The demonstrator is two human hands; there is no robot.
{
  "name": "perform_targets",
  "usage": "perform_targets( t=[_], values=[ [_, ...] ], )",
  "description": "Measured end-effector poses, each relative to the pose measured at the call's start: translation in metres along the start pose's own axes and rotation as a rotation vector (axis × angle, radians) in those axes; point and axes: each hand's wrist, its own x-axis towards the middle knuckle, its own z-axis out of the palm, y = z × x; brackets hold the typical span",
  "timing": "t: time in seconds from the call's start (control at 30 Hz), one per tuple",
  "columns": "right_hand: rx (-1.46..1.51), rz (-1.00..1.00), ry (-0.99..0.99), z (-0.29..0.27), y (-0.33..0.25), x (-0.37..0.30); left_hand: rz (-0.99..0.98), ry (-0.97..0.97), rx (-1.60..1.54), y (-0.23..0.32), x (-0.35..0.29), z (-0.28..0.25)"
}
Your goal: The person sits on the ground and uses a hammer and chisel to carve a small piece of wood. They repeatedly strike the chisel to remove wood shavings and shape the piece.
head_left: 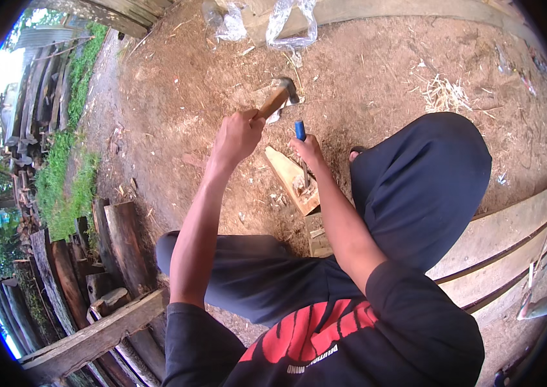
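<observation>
My left hand (237, 138) is closed round the wooden handle of a hammer (275, 102), whose dark metal head is raised beyond the fist, up and to the right. In my right hand (310, 155) is a chisel (300, 131), its blue handle end sticking up out of the fingers. The chisel's metal shank runs down from the fist to a pale block of wood (281, 169) between my legs. Rough cuts and loose chips show in the block near the shank; the exact tip is hard to make out. The hammer head is apart from the chisel.
Split logs (130, 242) stand at the left behind a wooden rail (102, 332). Wooden slats (489, 242) lie at the right. Clear plastic (291, 26) lies at the far side, and a pile of shavings (446, 95) rests on the dirt ground.
</observation>
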Motion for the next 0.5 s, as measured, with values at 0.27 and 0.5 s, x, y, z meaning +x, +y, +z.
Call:
perform_targets(
  t=[0.27, 0.5],
  values=[
    [-0.079, -0.099, -0.050, 0.008, -0.028, 0.004, 0.051, 0.094, -0.084, -0.017, -0.026, -0.013],
    [0.028, -0.134, -0.109, 0.004, -0.057, -0.017, 0.081, 0.105, -0.169, -0.032, -0.028, -0.010]
  ],
)
